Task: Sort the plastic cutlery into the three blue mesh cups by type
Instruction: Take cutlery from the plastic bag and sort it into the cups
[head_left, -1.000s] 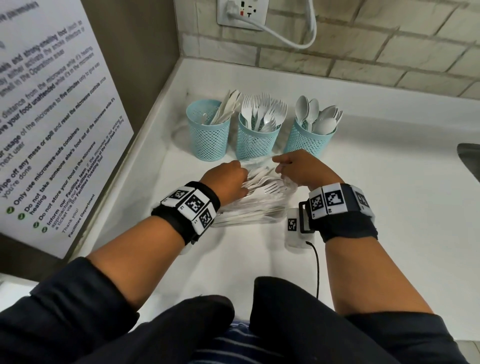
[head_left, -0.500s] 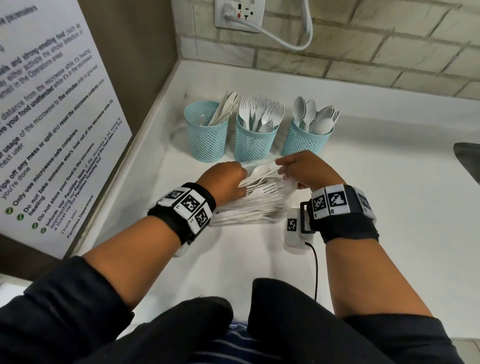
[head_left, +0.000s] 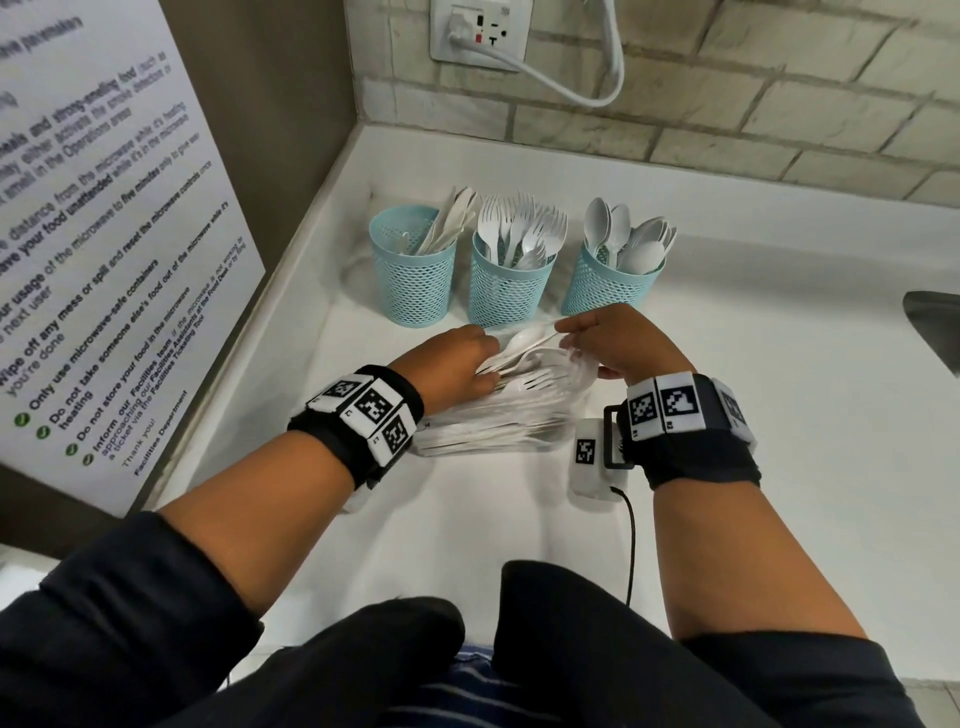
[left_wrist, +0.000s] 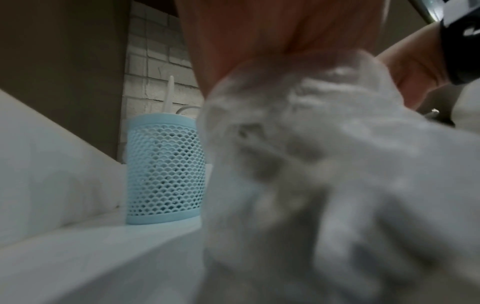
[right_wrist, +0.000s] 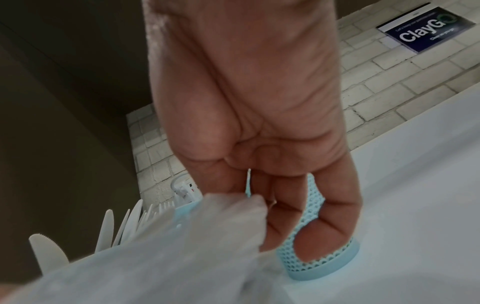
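Both hands worked at a clear plastic bag (head_left: 519, 415) of white cutlery lying on the white tabletop (head_left: 779, 415), just in front of the three blue mesh cups. Left hand (head_left: 457, 364) had fingers curled into the bag mouth around several handles; right hand (head_left: 618, 343) pinched the bag's edge, other fingers bent. Behind the bag: knife cup (head_left: 413, 270) leftmost, fork cup (head_left: 506, 280) middle, spoon cup (head_left: 605, 280) rightmost, all upright.
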